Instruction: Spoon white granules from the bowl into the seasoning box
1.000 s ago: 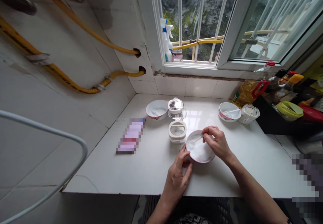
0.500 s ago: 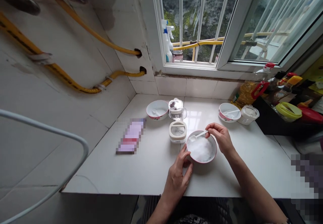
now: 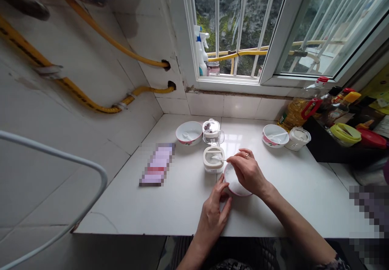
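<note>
A bowl of white grains (image 3: pixel 235 181) stands near the counter's front, partly covered by my right hand (image 3: pixel 247 170). That hand is closed on a small white spoon (image 3: pixel 221 159), whose tip is at the open mouth of a square clear jar (image 3: pixel 214 165) with a beige rim. White contents show inside the jar. My left hand (image 3: pixel 215 211) rests against the bowl's left side, fingers and thumb curved around its rim. Behind the jar is a second clear container (image 3: pixel 211 128) with dark contents.
A floral bowl (image 3: pixel 189 133) sits back left, another bowl (image 3: pixel 275 136) with a spoon and a white-lidded jar (image 3: pixel 298 138) at right. Bottles (image 3: pixel 299 108) and a black rack (image 3: pixel 319 140) fill the right side. A blurred purple item (image 3: pixel 157 164) lies left on the counter (image 3: pixel 127 209).
My right hand has moved left with the spoon, from above the bowl to the square jar, and now covers part of the bowl. My left hand has stayed in place.
</note>
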{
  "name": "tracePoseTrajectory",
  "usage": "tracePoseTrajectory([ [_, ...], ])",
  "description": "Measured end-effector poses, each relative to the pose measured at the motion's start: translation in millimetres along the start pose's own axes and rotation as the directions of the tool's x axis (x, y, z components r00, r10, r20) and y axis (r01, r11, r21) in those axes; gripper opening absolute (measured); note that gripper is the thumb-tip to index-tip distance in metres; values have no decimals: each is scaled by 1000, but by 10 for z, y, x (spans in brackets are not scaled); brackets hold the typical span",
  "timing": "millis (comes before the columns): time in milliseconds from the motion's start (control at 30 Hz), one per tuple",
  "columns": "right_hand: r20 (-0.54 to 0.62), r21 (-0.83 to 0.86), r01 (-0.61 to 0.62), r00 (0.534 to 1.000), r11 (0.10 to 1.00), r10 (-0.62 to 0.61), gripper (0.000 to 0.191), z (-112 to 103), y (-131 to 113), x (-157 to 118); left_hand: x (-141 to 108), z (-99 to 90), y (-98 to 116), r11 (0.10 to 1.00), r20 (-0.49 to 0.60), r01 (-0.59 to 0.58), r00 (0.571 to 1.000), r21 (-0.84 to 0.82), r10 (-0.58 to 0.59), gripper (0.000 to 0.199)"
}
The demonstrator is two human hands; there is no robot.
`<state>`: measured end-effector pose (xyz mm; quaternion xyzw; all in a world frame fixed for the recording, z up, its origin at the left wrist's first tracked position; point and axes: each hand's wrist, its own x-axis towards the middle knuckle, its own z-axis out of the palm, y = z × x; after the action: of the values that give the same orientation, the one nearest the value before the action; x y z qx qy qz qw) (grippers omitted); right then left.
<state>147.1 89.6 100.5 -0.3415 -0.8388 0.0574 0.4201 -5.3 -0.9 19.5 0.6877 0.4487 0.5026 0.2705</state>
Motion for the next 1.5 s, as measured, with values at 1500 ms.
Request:
tracePoseTrajectory([
  [1500,110,620,-630,661,468,743,12,-245,188,-52,1,14,-11,1000,-6,-14,1000,7,14,35],
])
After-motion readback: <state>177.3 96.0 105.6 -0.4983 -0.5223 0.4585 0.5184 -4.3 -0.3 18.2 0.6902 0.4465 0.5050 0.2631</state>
